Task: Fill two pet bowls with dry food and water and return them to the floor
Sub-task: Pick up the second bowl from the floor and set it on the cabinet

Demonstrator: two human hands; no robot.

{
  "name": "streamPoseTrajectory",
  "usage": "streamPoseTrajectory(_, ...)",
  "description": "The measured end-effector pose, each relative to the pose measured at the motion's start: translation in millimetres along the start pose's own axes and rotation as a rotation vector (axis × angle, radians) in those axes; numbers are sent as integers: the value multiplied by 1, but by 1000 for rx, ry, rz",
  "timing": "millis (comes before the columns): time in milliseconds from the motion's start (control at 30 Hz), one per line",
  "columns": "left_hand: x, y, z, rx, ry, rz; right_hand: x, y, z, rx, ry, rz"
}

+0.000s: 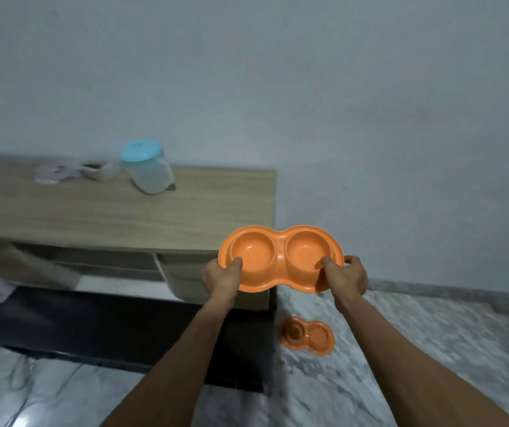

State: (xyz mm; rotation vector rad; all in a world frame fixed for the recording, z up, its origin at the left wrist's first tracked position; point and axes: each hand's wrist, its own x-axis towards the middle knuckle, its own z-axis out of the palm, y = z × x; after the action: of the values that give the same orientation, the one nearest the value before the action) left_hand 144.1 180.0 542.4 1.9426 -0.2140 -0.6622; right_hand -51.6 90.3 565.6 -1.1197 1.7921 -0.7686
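Note:
I hold an orange double pet bowl (281, 257) in the air at the right end of the wooden table (123, 217). Both of its wells look empty. My left hand (221, 277) grips its left rim, thumb inside the left well. My right hand (347, 277) grips its right rim, thumb inside the right well. A second orange double bowl (307, 335) lies on the marble floor below; its left well holds something brown. On the table's far side stand a clear water jug with a blue lid (148, 171) and a small open container of brown food (97, 171).
A pale lid or tray (51, 174) lies left of the food container. A dark mat or panel (108, 328) lies on the floor in front of the table. The grey wall (278, 87) stands close behind. Marble floor (416, 334) stretches to the right.

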Motion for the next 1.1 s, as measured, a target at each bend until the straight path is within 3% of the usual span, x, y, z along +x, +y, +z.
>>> streamPoseTrajectory(467,147,4,-236,15,235,-67,-132,-81,224,-19,-261,-135)
streamPoseTrajectory(733,265,23,-324,41,251,-63,-162,-133,369,-23,-278,-103)
streamPoseTrajectory(1100,389,43,-402,154,213,-46,-190,-182,508,-62,-269,-77)
